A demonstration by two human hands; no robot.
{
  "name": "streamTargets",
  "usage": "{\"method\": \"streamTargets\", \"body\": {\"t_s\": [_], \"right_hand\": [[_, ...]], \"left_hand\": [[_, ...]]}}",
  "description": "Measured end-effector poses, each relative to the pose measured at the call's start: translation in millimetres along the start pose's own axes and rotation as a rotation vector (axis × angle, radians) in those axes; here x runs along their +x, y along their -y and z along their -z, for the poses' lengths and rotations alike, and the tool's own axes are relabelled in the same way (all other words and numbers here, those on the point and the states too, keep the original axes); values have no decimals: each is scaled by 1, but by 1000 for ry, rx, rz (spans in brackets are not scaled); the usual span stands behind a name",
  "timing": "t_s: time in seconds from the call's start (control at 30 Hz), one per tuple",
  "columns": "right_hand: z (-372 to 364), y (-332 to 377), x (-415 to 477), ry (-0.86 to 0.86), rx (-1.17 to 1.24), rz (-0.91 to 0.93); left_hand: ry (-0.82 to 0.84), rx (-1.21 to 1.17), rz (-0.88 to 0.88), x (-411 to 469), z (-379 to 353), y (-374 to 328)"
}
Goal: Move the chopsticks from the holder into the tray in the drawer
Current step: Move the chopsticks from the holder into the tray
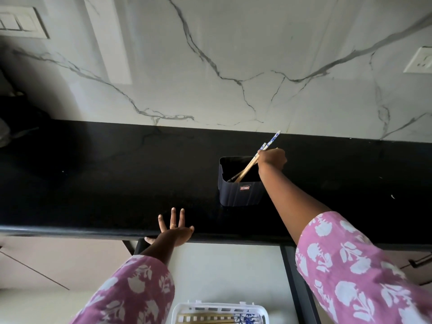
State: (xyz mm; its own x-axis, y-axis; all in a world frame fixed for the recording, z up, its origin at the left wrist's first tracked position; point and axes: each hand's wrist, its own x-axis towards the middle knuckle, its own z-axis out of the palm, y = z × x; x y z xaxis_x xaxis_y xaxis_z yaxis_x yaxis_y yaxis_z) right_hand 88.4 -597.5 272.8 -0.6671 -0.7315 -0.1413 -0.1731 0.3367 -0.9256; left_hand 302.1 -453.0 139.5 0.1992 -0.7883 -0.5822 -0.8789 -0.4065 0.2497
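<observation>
Switch plate: upper left of the frame, set in the veined marble wall.
Left hand: lower left of centre; fingers straight and spread, palm resting on the front edge of the black counter; it holds nothing.
Tray: white, slotted, at the bottom edge of the frame; several laid chopsticks rest in it.
Drawer: bottom centre, open below the counter edge, containing the tray.
Holder: dark ribbed box with an open top, standing on the counter right of centre.
Chopsticks: tilted; wooden lower ends inside the holder, blue-and-white tops projecting above the fist.
Right hand: over the holder's far right corner; fingers curled tightly round the chopsticks.
Socket: upper right, on the wall.
</observation>
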Motion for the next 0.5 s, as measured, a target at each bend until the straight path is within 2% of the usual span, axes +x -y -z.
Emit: {"method": "streamTargets", "body": {"t_s": [0.1, 0.2, 0.33, 0.4, 0.5], "right_hand": [[17, 13, -6, -3, 109, 45], [45, 25, -18, -18, 306, 45], [76, 20, -39, -9, 589, -112], [88, 11, -49, 44, 716, -238], [99, -6, -60, 139, 841, -400]], "left_hand": [[-53, -24, 40, -8, -6, 1], [-75, 100, 64, -15, 0, -8], [5, 104, 81, -26, 14, -25], [-28, -21, -22, -30, 20, -34], [-184, -429, -379, -46, 28, -54]]}}
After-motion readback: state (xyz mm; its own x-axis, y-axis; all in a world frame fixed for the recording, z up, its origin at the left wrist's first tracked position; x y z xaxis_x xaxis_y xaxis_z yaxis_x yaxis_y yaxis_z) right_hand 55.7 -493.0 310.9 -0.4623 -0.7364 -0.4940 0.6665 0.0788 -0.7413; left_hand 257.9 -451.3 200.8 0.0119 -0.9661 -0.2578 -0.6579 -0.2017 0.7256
